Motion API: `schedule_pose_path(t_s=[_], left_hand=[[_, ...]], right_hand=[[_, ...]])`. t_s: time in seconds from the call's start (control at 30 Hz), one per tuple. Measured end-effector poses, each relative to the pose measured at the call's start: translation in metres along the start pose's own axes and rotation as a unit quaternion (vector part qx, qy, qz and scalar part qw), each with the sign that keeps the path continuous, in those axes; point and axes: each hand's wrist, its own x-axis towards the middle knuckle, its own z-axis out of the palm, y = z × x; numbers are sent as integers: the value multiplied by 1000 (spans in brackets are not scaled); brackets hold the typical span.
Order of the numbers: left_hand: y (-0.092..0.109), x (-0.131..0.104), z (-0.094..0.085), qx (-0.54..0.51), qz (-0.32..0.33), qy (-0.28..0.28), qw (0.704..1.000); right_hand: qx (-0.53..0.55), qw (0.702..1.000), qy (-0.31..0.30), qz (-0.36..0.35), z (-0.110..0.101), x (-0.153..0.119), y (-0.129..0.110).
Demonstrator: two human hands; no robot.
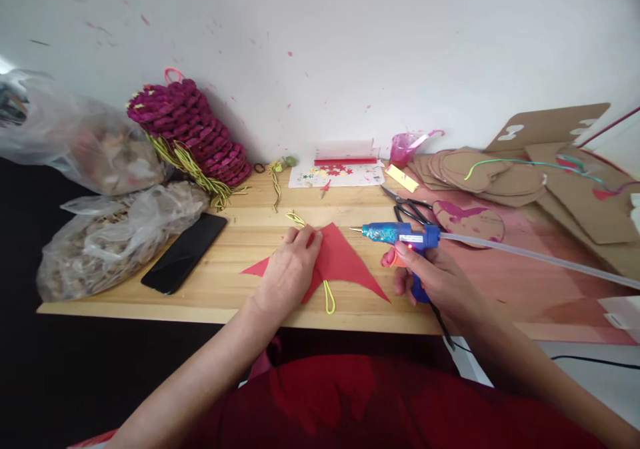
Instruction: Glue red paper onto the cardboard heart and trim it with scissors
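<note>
A red cut shape [345, 259] with pointed corners lies on the wooden table [210, 305] near its front edge. My left hand [295, 262] rests on its left half, fingers bunched and pressed at the upper edge, by a yellow cord loop [295, 219]. Another yellow loop [329, 297] sticks out below the shape. What my left fingertips pinch is hidden. To the right, my right hand [425, 272] is wrapped round the handle of a blue glue gun [383, 232]. Its nozzle points left, just off the shape's right side, and a long clear glue stick [525, 257] runs from its back.
Left are a black phone [184, 254], plastic bags [120, 242] and a magenta woven piece [193, 129]. Behind lies a white card [337, 177] with small stars. Black scissors [413, 210], a pink-stained cardboard disc [470, 223] and stacked cardboard [495, 172] are at right.
</note>
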Motion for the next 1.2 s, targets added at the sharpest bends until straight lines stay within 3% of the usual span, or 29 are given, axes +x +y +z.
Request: schedule_pose_path(t_s=[0.17,0.3,0.4,0.6,0.73,0.83,0.97,1.2], left_hand=[[4,1,-2,21,3,-14,1000],[6,3,-3,30,-3,-24,999],[6,3,-2,38,1,-24,999],[-4,-3,10,34,60,67,995],[-9,-8,18,9,79,131,988],[-10,-11,23,-13,57,137,989],[-10,-13,23,-16,42,103,994],[-5,-10,12,-6,64,63,996]], right_hand=[[91,996,0,2,1,-12,4],[211,977,-21,28,-4,-13,1],[269,963,1,26,-4,-11,-2],[318,948,15,28,5,-11,-4],[346,936,57,4,7,-10,-3],[358,928,105,-14,-3,-9,-2],[363,919,151,-9,-28,-13,-5],[400,905,140,31,-65,-23,-9]])
